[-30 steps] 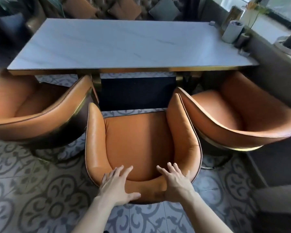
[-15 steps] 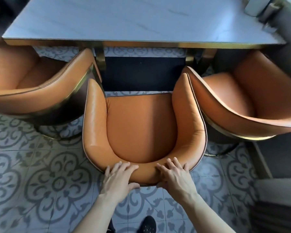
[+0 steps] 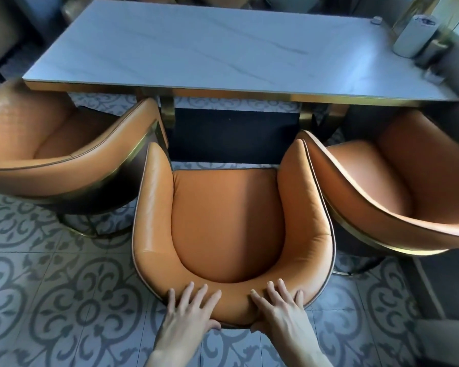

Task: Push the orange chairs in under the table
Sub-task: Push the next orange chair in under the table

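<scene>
Three orange tub chairs stand along the near side of a pale marble-topped table [image 3: 223,49]. The middle chair [image 3: 228,221] faces the table, its seat front a little short of the table edge. My left hand [image 3: 190,311] and my right hand [image 3: 278,308] both grip the top of its curved backrest, fingers over the pad and thumbs under the rear. The left chair [image 3: 64,154] is turned at an angle, partly under the table's corner. The right chair [image 3: 382,186] is angled too, its arm touching the middle chair's arm.
The floor [image 3: 51,300] is patterned grey tile. A dark panel with gold legs [image 3: 233,133] sits under the table. A white cylinder [image 3: 414,35] and small items stand at the table's far right. A grey ledge runs along the right.
The middle chair has slid forward toward the table with both hands on its backrest. The view has tilted up, showing more of the tabletop.
</scene>
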Available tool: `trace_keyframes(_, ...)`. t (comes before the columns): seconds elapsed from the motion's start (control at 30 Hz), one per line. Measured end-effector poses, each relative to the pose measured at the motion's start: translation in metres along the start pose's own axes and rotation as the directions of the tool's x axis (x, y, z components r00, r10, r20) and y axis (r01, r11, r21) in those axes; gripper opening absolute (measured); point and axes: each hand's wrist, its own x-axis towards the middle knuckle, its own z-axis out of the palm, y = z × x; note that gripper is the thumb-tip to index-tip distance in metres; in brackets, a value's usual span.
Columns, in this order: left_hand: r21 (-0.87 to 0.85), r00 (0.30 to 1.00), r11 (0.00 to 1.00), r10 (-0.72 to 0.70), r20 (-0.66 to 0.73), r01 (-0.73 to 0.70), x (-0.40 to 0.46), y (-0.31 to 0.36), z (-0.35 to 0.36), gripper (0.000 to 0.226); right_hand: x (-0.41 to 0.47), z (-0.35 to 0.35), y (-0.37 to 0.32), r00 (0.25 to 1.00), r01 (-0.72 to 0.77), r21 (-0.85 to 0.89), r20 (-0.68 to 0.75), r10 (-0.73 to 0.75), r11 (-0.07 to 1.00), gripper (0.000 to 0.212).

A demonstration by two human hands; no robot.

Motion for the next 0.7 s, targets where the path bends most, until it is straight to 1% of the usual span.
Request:
trace_keyframes(0.07, 0.017, 1.0, 1.0, -0.005, -0.026, 0.005, 0.005, -0.007, -0.003, 0.08, 0.007, -0.006, -0.005, 1.0, -0.006, 0.01, -0.019, 0.006, 1.0, 0.088)
trace_keyframes(0.2, -0.006, 0.997, 0.999, -0.041, -0.072, 0.04, 0.017, -0.024, -0.012, 0.07, 0.024, -0.016, -0.017, 0.996, 0.003, 0.029, -0.086, 0.0, 1.0, 0.081)
trace_keyframes(0.37, -0.039, 0.996, 0.999, -0.002, -0.089, -0.002, 0.041, -0.05, -0.028, 0.064, 0.053, -0.026, -0.03, 0.993, 0.011, 0.048, -0.122, -0.005, 0.999, 0.08)
trace_keyframes(0.47, -0.062, 0.989, 0.998, 0.006, -0.146, -0.015, 0.059, -0.064, -0.036, 0.063, 0.074, -0.033, -0.033, 0.99, 0.017, 0.042, -0.143, -0.011, 0.999, 0.08)
trace_keyframes(0.53, -0.053, 0.992, 0.998, 0.015, -0.129, -0.022, 0.069, -0.073, -0.044, 0.065, 0.088, -0.037, -0.035, 0.987, 0.027, 0.034, -0.158, -0.021, 0.999, 0.08)
trace_keyframes(0.63, 0.01, 0.996, 0.999, 0.052, -0.079, -0.051, 0.082, -0.091, -0.048, 0.069, 0.105, -0.041, -0.041, 0.98, 0.048, 0.03, -0.194, -0.042, 0.998, 0.077)
trace_keyframes(0.7, 0.0, 0.991, 0.999, 0.052, -0.12, -0.052, 0.09, -0.102, -0.049, 0.066, 0.117, -0.043, -0.046, 0.973, 0.065, 0.035, -0.223, -0.055, 0.997, 0.074)
